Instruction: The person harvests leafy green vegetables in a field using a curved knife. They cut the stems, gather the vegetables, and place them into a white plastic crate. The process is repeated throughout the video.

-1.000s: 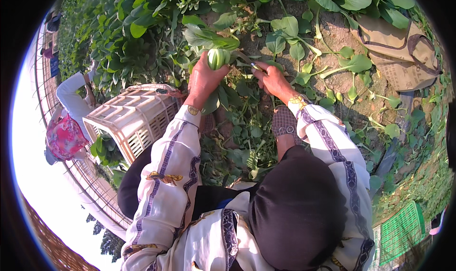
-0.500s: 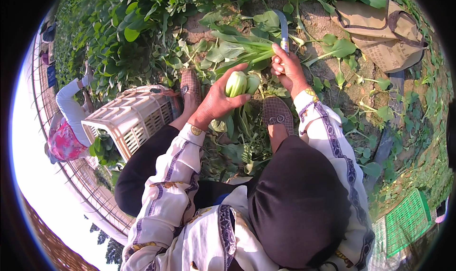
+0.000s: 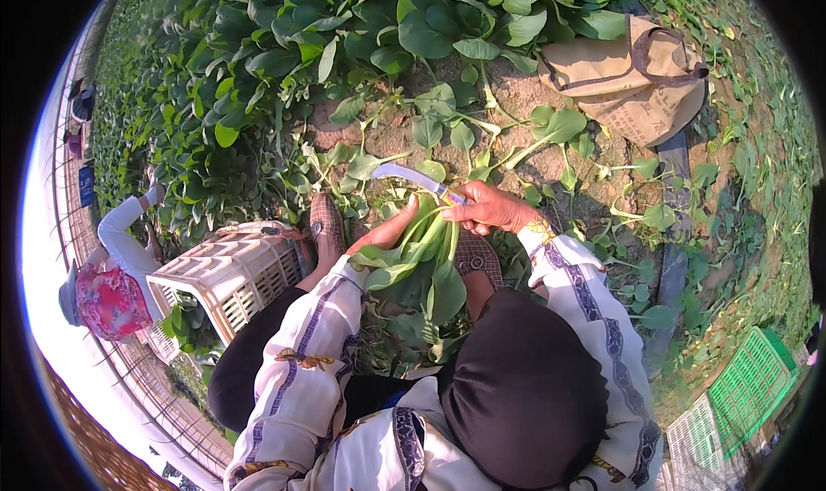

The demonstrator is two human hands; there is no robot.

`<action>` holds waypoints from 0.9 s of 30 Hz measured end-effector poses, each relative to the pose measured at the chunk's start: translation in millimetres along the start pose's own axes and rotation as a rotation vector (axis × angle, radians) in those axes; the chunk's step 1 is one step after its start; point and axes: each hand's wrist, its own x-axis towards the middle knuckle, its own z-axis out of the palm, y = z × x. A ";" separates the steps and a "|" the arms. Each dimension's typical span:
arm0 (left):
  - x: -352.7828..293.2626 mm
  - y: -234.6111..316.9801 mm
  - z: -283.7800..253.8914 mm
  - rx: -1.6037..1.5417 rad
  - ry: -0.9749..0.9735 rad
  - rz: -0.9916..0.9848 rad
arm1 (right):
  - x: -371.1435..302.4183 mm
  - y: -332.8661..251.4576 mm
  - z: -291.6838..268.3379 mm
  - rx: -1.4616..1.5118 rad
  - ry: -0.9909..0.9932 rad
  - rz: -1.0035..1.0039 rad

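A bunch of bok choy (image 3: 413,254) is held between my hands, its leaves hanging toward me over my shoes. My left hand (image 3: 389,231) is closed around the bunch from the left, thumb up, with most of its fingers hidden by leaves. In my right hand (image 3: 492,209) is a small sickle (image 3: 406,173), gripped by its handle. Its curved blade points left, just beyond the cut end of the bunch. The right fingertips also touch the pale stalks.
A white plastic crate (image 3: 237,271) with greens inside stands on the left, near a bending person (image 3: 112,297). Growing leafy plants (image 3: 284,52) fill the far left. A tan bag (image 3: 632,78) lies at the far right, loose leaves below it. Green crate (image 3: 753,388) sits lower right.
The bok choy has turned, so its leaves now hang toward me instead of away. The sickle's blade has swung from pointing away to pointing left. Both hands have come closer together.
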 end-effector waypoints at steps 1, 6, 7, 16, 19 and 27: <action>2.4 -6.5 -12.0 0.082 -0.002 -0.021 | 3.4 8.3 0.9 -0.015 0.048 0.015; 33.0 1.0 -1.5 0.590 0.097 0.099 | -8.2 22.6 -7.0 0.038 0.192 -0.113; 33.1 5.6 3.5 0.637 0.115 0.104 | -9.1 23.1 -4.0 0.061 0.229 -0.132; 60.5 103.4 38.8 1.265 0.220 0.238 | -11.7 7.3 -50.2 -0.203 1.122 -0.517; 92.4 141.9 91.6 1.623 0.189 0.447 | -4.5 -11.9 -79.1 -0.080 1.121 -0.457; 144.6 201.0 114.8 2.189 0.477 0.432 | -12.1 27.3 -42.5 -0.472 0.932 -0.231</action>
